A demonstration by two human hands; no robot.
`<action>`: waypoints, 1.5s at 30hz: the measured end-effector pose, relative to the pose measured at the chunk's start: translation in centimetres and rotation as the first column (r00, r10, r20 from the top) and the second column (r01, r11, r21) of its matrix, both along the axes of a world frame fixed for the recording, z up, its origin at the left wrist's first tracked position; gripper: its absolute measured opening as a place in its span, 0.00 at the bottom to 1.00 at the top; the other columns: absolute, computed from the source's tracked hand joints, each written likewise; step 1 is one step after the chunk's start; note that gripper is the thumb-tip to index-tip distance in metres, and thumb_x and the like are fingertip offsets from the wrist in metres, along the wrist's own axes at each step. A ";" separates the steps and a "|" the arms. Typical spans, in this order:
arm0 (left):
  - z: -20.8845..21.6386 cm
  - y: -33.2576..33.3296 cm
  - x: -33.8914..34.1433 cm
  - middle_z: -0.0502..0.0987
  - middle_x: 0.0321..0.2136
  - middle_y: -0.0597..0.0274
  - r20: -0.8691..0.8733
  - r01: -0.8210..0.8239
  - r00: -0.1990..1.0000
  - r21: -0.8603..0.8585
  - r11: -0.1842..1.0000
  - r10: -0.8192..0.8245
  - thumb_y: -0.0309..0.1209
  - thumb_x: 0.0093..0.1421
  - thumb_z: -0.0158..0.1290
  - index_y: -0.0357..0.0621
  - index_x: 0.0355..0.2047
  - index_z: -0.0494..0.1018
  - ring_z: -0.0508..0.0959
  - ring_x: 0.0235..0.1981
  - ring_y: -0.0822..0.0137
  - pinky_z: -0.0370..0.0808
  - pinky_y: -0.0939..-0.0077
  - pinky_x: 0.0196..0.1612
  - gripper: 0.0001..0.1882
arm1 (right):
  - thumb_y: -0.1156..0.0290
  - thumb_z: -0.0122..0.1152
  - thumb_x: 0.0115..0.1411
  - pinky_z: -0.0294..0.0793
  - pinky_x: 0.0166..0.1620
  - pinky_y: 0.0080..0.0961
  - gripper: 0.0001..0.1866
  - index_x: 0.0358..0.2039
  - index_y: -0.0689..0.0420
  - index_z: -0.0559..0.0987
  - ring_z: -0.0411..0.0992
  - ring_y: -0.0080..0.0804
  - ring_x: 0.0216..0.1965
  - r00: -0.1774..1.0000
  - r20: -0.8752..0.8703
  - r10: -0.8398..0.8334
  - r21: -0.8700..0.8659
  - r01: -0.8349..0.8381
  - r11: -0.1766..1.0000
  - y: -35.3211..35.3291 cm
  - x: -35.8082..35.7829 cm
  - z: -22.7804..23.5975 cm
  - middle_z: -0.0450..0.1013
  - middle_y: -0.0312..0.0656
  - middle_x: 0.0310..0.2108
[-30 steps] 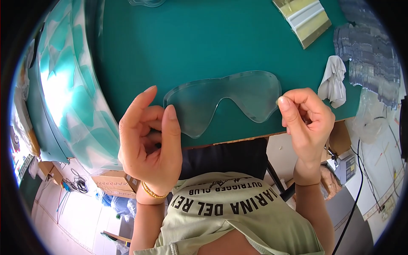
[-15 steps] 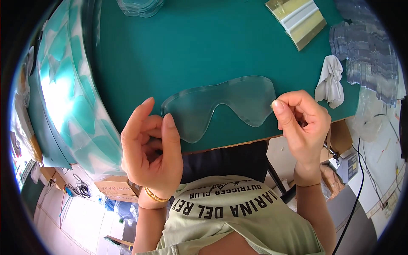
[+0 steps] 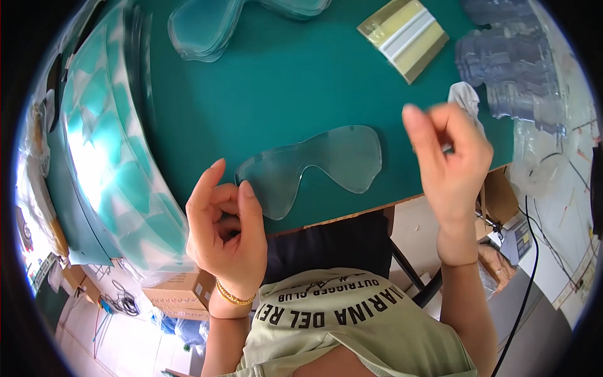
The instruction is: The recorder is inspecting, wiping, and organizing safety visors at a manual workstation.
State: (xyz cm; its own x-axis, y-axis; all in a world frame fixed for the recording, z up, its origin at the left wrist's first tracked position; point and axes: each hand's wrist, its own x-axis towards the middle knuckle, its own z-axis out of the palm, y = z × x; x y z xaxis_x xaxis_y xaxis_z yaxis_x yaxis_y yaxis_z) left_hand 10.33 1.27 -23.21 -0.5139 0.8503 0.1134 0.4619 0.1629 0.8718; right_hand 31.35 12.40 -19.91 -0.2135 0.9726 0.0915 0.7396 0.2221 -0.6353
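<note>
Green tabletop (image 3: 314,88) w/ brown front edge, seen from above; fisheye bends it. Along its L side, large glossy sheets (image 3: 119,188) w/ green and whitish patches, glare on top. Far edge: stack of clear lenses (image 3: 201,31); to its R, yellowish block (image 3: 402,38) w/ white strip, lying askew. R side: piled translucent grey plastic pieces (image 3: 509,69), a whitish cloth (image 3: 463,95) nr. them, and a clear plastic bag (image 3: 534,163) at the corner. Below: black seat (image 3: 330,245), pale floor (image 3: 116,345), cardboard boxes (image 3: 179,289) on L, black cable (image 3: 516,320) and a grey device (image 3: 516,245) on R.

Single clear lens (image 3: 345,160), one-piece w/ nose notch, is over the tabletop nr. its front edge, btwn the hands. L hand (image 3: 226,223), w/ gold bracelet (image 3: 235,298), pinches its L end btwn thumb and bent fingers. R hand (image 3: 449,157) is apart from the lens, thumb and fingers curled; cannot tell if anything is held.

Hidden/unclear: R hand motion-blurred and partly covering the cloth; L fingertips behind the lens hard to make out; lens stack and grey pieces cut off at top; device details too small; rim of view black.
</note>
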 end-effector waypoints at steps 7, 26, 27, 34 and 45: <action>0.2 0.3 0.1 0.76 0.27 0.67 0.054 0.002 0.999 0.021 1.000 -0.003 0.19 0.62 0.56 0.37 0.53 0.72 0.68 0.20 0.85 0.61 0.93 0.21 0.18 | 0.71 0.56 0.66 0.67 0.58 0.38 0.17 0.55 0.52 0.77 0.66 0.49 0.59 0.902 0.417 0.111 0.297 -0.250 0.922 3.6 0.2 -2.0 0.68 0.49 0.60; 0.1 0.5 -0.1 0.75 0.23 0.69 0.025 0.051 0.998 0.025 0.998 -0.051 0.18 0.61 0.57 0.37 0.52 0.73 0.70 0.19 0.83 0.68 0.89 0.24 0.18 | 0.70 0.64 0.61 0.76 0.43 0.22 0.24 0.55 0.66 0.70 0.77 0.24 0.40 0.902 -0.423 -0.094 -0.168 0.024 0.986 3.4 -0.3 1.3 0.77 0.42 0.44; 0.0 0.6 0.0 0.76 0.23 0.68 0.023 0.058 0.998 0.050 0.997 -0.059 0.18 0.61 0.57 0.37 0.52 0.73 0.71 0.19 0.83 0.68 0.89 0.24 0.18 | 0.71 0.64 0.62 0.75 0.45 0.22 0.24 0.55 0.66 0.70 0.76 0.24 0.42 0.905 -0.417 -0.087 -0.208 -0.002 0.978 2.2 -0.4 2.1 0.77 0.42 0.45; -0.1 0.3 -0.1 0.76 0.24 0.68 0.049 0.006 0.999 0.019 1.000 -0.007 0.18 0.61 0.57 0.37 0.52 0.73 0.71 0.20 0.83 0.67 0.90 0.23 0.18 | 0.67 0.61 0.61 0.73 0.45 0.39 0.26 0.57 0.61 0.66 0.77 0.53 0.42 0.974 0.143 0.174 -0.322 -0.120 0.939 -1.7 -2.6 3.0 0.76 0.58 0.39; 0.1 0.6 0.2 0.76 0.26 0.67 0.034 0.022 0.999 0.018 1.000 -0.023 0.20 0.62 0.57 0.38 0.53 0.73 0.66 0.19 0.86 0.60 0.91 0.17 0.18 | 0.70 0.60 0.63 0.73 0.47 0.29 0.25 0.59 0.62 0.67 0.75 0.33 0.42 0.987 -0.146 0.066 -0.128 -0.085 0.988 0.3 1.6 2.3 0.76 0.50 0.43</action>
